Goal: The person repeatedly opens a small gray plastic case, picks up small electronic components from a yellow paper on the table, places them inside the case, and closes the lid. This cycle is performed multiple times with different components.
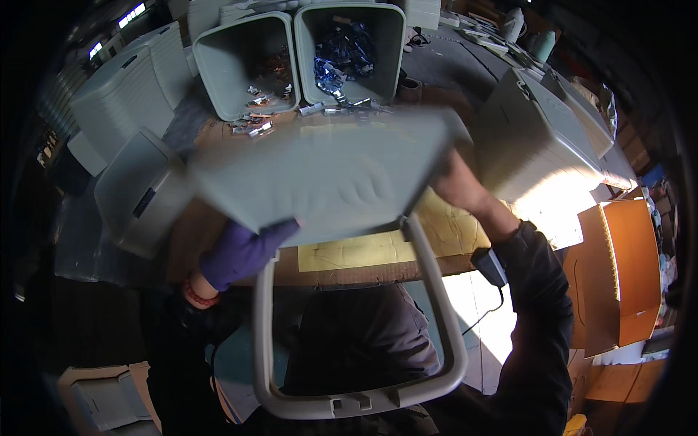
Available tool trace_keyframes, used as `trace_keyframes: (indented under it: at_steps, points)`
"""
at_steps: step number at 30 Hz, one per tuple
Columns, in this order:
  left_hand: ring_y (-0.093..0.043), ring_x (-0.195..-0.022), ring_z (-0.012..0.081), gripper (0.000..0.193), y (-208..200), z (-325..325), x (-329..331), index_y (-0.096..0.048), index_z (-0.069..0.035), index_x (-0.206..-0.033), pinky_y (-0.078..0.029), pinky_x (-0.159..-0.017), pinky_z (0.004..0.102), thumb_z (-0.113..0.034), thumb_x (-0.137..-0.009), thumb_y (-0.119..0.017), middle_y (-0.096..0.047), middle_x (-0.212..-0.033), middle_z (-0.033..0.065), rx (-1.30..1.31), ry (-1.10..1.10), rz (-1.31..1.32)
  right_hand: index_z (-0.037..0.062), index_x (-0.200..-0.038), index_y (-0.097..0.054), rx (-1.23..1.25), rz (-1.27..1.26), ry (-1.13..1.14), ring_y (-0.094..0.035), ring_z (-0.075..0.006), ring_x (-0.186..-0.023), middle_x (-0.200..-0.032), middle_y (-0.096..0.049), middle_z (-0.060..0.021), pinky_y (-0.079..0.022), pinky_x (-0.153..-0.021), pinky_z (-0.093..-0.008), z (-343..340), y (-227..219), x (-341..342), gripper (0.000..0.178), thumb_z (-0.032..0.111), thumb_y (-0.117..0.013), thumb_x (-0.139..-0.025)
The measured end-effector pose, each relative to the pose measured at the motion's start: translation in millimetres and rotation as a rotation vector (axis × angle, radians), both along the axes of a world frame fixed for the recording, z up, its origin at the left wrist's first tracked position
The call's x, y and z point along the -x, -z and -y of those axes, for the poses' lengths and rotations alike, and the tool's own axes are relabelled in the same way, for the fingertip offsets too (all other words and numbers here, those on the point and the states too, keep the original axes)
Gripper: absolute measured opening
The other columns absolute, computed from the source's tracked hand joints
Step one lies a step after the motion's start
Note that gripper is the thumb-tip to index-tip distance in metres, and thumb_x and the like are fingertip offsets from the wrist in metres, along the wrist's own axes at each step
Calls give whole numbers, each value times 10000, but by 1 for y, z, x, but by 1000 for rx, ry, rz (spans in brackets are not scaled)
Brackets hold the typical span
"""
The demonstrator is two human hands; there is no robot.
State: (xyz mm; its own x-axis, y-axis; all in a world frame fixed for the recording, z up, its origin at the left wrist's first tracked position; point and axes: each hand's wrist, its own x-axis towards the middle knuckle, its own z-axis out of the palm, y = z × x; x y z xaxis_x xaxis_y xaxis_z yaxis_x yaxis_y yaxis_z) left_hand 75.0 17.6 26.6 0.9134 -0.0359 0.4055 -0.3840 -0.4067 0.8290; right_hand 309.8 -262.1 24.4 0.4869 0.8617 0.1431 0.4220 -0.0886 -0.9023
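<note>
Between my hands is a grey plastic bin lid: a broad flat panel (331, 174), smeared by motion, above an open rounded frame (454, 349). The frame hangs from the panel's near side, toward my lap. My left hand (243, 251), in a purple glove, grips the panel's near left corner, with its thumb along the edge. At the panel's right edge, my bare right hand (462, 185) is closed on it; its fingertips are hidden behind. Beneath the lid, yellow sheet material (356, 254) lies on brown cardboard (356, 276) at the table's front.
Two grey bins (243, 69) lie open toward me at the back, holding small metal clips and blue shiny pieces (345, 54). Loose clips (258, 125) lie before them. Grey bins flank the work area: one left (138, 192), others right (527, 134). A cardboard box (618, 272) stands far right.
</note>
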Motion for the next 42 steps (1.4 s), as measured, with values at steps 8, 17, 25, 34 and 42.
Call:
trace_keyframes:
  at_steps: [8,17,25,34,42]
  points:
    - [-594,-791,78,247,42,-30,-41,-689,55,-1119,-495,-703,278,-161,-998,-685,-740,-915,103,-55,-484,137,24,-959,-696,244,886,129,-633,-354,-979,-988,-650,-152,-524,-871,-420,10,35,-90,181,80,-751,-796]
    - [-651,-908,115,224,64,-50,-50,-687,64,-1156,-516,-802,297,-96,-1005,-647,-748,-1017,88,49,-427,73,32,-911,-673,285,1022,-32,-649,-334,-1002,-1005,-671,-131,-533,-886,-418,-2,26,-83,150,89,-734,-786]
    - [-643,-805,128,200,66,-34,-51,-687,41,-1072,-490,-700,290,-145,-1005,-660,-723,-886,83,-62,-420,146,-6,-953,-669,204,722,133,-726,-299,-748,-792,-717,-113,-580,-738,-363,-41,2,-59,149,25,-704,-812]
    - [-712,-778,231,264,63,-43,-47,-690,30,-1049,-511,-686,332,-229,-1008,-662,-732,-876,164,-3,-440,221,18,-924,-719,151,544,40,-706,-284,-820,-920,-725,-138,-566,-744,-364,-51,-6,-40,120,44,-731,-808]
    - [-651,-806,119,199,65,-43,-46,-688,51,-1132,-495,-707,286,-101,-1016,-637,-748,-937,105,-130,-429,153,93,-920,-713,242,1169,-252,-521,-228,-1151,-1040,-625,-24,-426,-1023,-368,-56,2,-1,159,124,-724,-764]
